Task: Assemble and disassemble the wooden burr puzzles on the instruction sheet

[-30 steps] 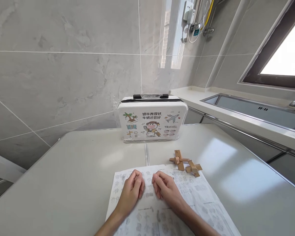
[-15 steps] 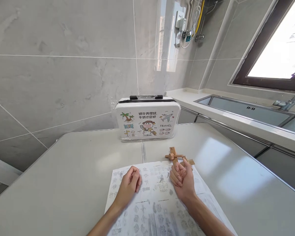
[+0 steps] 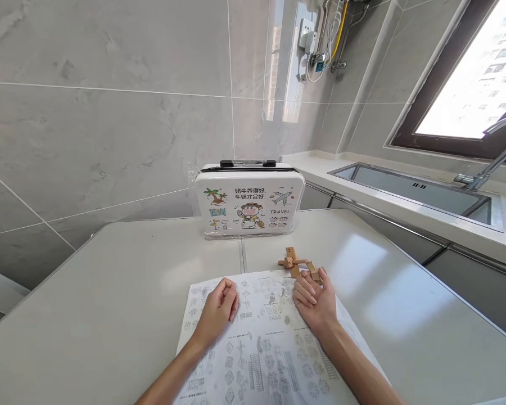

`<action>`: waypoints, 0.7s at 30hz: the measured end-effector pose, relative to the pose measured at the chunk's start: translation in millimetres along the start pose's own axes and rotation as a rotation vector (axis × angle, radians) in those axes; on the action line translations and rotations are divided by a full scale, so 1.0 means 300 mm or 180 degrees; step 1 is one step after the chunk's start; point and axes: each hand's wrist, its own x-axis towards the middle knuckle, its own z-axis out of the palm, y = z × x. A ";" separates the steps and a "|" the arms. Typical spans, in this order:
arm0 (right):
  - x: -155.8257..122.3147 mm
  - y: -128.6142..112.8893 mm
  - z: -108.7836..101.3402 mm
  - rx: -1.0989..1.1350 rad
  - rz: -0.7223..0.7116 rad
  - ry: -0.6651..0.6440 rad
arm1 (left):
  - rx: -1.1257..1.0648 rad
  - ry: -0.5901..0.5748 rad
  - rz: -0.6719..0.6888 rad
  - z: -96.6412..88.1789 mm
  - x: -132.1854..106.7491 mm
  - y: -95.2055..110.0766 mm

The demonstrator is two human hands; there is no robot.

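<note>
A large printed sheet [image 3: 253, 332] with rows of small line drawings lies under both forearms. My left hand [image 3: 222, 304] rests on its left part, fingers curled into a loose fist with nothing showing in it. On the sheet's right part my right hand [image 3: 317, 301] lies palm up. Its fingers are loosely bent and apart, and the palm holds nothing. Just beyond those fingertips are several wooden puzzle pieces [image 3: 290, 261], some crossed over each other, one marked with a 2. The right fingers partly hide the nearest pieces, so I cannot tell whether they touch.
A white case [image 3: 249, 203] with cartoon prints and a black handle, partly in clear plastic, stands at the back of the white table [image 3: 109, 292]. Behind it rises a grey tiled wall [image 3: 109, 112]. To the right are a sink [image 3: 417, 188], a faucet [image 3: 480, 177] and a window.
My right hand has uncurled, its palm now turned up and its fingers away from the wooden pieces. My left hand keeps its loose fist. The view has shifted slightly.
</note>
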 end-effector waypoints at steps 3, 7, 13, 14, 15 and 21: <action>0.007 -0.006 -0.008 0.0183 0.0092 -0.0008 | -0.0022 0.0006 -0.0003 0.000 -0.001 0.001; 0.010 -0.018 -0.012 0.0281 0.0077 -0.0025 | -0.0020 0.0020 -0.0012 0.001 -0.003 0.009; 0.010 -0.045 -0.011 0.0197 -0.0014 0.0010 | -0.0026 0.0000 -0.0040 0.005 -0.005 0.024; 0.010 -0.046 -0.009 0.0184 -0.0042 0.0029 | -0.0013 -0.0001 -0.0038 0.006 -0.004 0.024; 0.011 -0.047 -0.006 0.0149 -0.0077 0.0049 | 0.0004 -0.0008 -0.0034 0.005 -0.004 0.023; -0.003 -0.016 0.037 -0.0840 -0.0531 0.0231 | 0.0123 -0.0026 0.0034 0.004 -0.005 0.005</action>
